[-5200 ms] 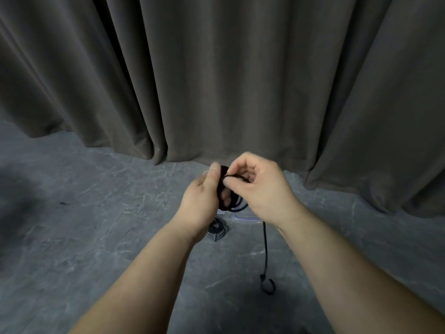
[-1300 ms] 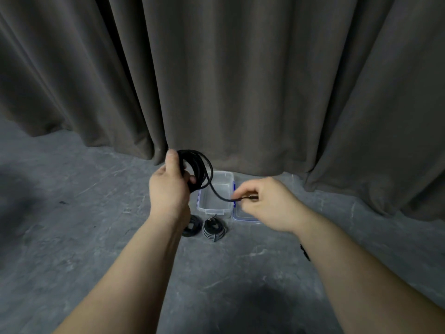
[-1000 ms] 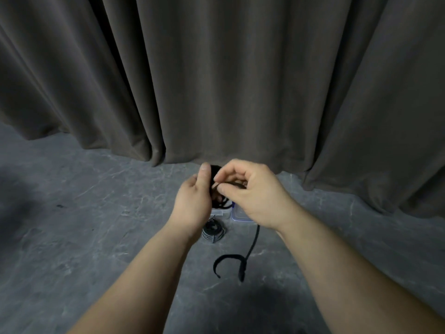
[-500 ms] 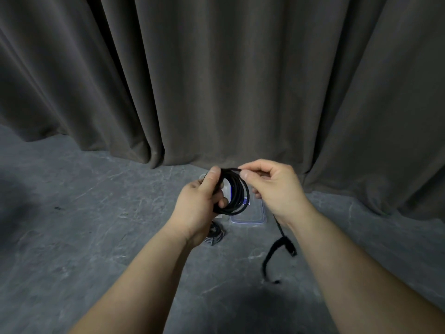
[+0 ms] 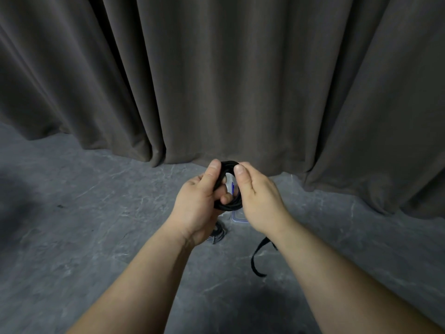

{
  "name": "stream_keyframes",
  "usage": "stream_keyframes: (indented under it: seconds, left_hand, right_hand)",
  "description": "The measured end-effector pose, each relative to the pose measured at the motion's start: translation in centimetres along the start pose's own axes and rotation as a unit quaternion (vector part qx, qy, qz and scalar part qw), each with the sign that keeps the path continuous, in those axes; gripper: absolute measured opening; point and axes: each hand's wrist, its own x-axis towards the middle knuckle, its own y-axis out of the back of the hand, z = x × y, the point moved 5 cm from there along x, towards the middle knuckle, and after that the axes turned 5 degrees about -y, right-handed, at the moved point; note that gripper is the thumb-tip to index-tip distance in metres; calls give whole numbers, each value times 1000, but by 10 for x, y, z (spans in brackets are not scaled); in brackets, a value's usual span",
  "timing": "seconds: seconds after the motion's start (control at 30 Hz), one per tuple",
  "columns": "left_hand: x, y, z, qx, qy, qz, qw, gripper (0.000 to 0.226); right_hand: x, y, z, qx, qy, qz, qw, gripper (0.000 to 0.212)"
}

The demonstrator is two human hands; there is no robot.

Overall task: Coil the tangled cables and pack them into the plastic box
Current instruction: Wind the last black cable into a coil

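A black cable coil is held up in front of me between both hands. My left hand grips its left side, thumb on top and fingers through the ring. My right hand pinches the right side of the coil. The cable's loose end hangs below my right wrist, ending in a flat black strap. Behind the hands, only a corner of the clear plastic box with a blue clip shows. A coiled grey-striped cable lies on the floor under my left hand.
A dark pleated curtain hangs across the back, its hem reaching the grey stone-patterned floor. The box stands close to the curtain's foot.
My right hand has moved in from the coil's top to its right side. The hanging tail has shortened and swung under my right wrist. The hands cover more of the box.
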Motion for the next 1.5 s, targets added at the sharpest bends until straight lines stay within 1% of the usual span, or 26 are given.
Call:
stream_keyframes:
  seconds: [0.13,0.2,0.27,0.3,0.37,0.43,0.53,0.63,0.73,0.8,0.9,1.03,1.1,1.2,1.27,1.4,1.5]
  left_hand:
    - [-3,-3,1,-39,33,-24,998,36]
    - [-5,-4,2,-47,54,-40,997,32]
    - [-5,-4,2,-51,54,-40,996,28]
    - [-4,-3,3,-58,48,-26,997,27]
    - [1,4,5,-72,27,32,997,28]
    - [9,19,11,-82,0,109,991,31]
    - [16,40,20,-92,-26,187,978,32]
    - [16,47,20,-77,-40,212,973,31]
    - [15,45,19,-53,-49,218,973,30]
    - [15,44,18,-47,-50,215,974,30]
    - [14,44,19,-7,-65,215,974,30]
    - [14,46,21,19,-77,225,971,29]
    - [15,47,21,15,-77,225,971,29]
    - [15,48,20,15,-75,225,971,29]
    - [15,48,20,14,-76,224,972,29]
    - [14,45,20,19,-78,205,975,30]
    - [14,42,19,27,-76,195,978,29]
  right_hand:
    - [1,4,-2,6,21,7,1000,26]
    - [3,6,-3,-3,37,13,999,24]
    - [4,7,-5,0,44,8,999,22]
    - [4,8,-4,13,42,3,999,24]
    - [7,8,2,44,16,-12,999,26]
    - [11,10,12,61,-35,-28,997,13]
    - [12,15,24,15,-74,-40,996,25]
    - [6,13,22,-68,-47,-69,994,27]
    - [1,3,19,-83,-36,-148,985,29]
    - [-1,0,18,-70,-36,-178,981,32]
    - [0,4,14,-12,-46,-161,986,34]
    - [4,15,9,32,-56,-119,991,29]
    - [4,14,7,52,-65,-129,988,34]
    - [0,9,7,125,-103,-170,972,44]
    - [-2,8,5,152,-96,-188,966,44]
    - [-3,9,4,175,-76,-176,966,31]
    - [1,13,2,135,-39,-143,980,33]
